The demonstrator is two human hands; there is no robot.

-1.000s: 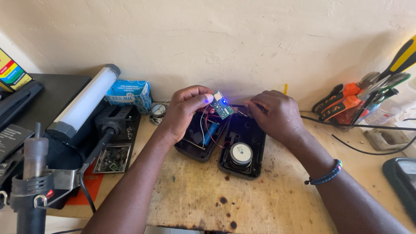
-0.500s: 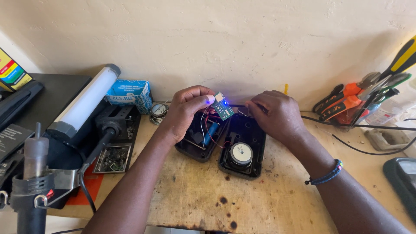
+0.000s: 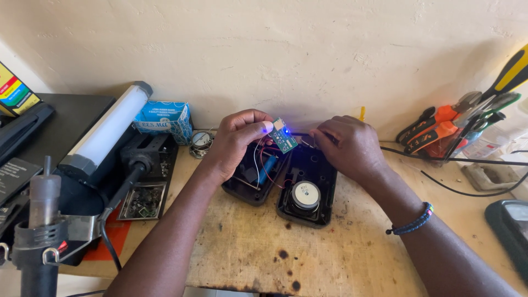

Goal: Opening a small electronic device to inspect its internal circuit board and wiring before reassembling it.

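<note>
My left hand (image 3: 237, 142) pinches a small green circuit board (image 3: 284, 135) with a lit blue light, held above an opened black speaker case. The case lies in two halves on the wooden bench: the left half (image 3: 248, 186) holds wires and a blue cell, the right half (image 3: 324, 198) holds a round speaker cone (image 3: 305, 193). My right hand (image 3: 347, 144) rests over the far end of the right half, fingertips closed on thin wires next to the board. A beaded bracelet (image 3: 411, 223) sits on my right wrist.
A white tube lamp (image 3: 107, 131), a blue box (image 3: 164, 120) and a small round speaker (image 3: 201, 139) lie at the left. A hot-air tool on its stand (image 3: 38, 231) rises front left. Orange-handled pliers and screwdrivers (image 3: 445, 124) sit at the right, with black cables (image 3: 456, 184) and a meter (image 3: 509, 223).
Both hands stay over the speaker case with only slight finger shifts. The board's blue light remains lit.
</note>
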